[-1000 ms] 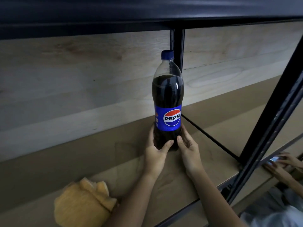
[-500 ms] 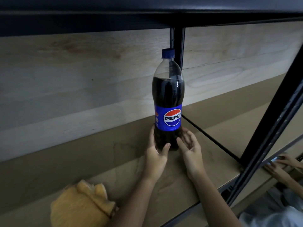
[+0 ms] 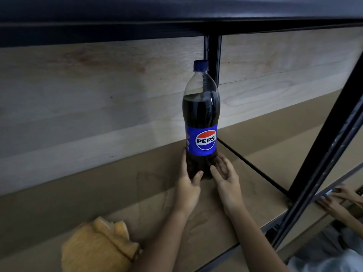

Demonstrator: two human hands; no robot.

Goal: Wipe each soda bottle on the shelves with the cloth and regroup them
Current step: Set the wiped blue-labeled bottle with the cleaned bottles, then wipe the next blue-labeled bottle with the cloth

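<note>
Since the earlier frame, the right hand [image 3: 225, 181] has loosened off the bottle [image 3: 201, 118], its fingers now spread and relaxed with only the tips near the base. Nearest, the yellow cloth [image 3: 98, 248] lies crumpled at the shelf [image 3: 255, 205] front. Farther back, the left hand [image 3: 188, 183] grips the upright bottle's base with thumb and fingers curled around it.

Left hand [image 3: 187, 186] grips upright Pepsi bottle [image 3: 201, 118]; right hand [image 3: 226, 180] beside it.
</note>
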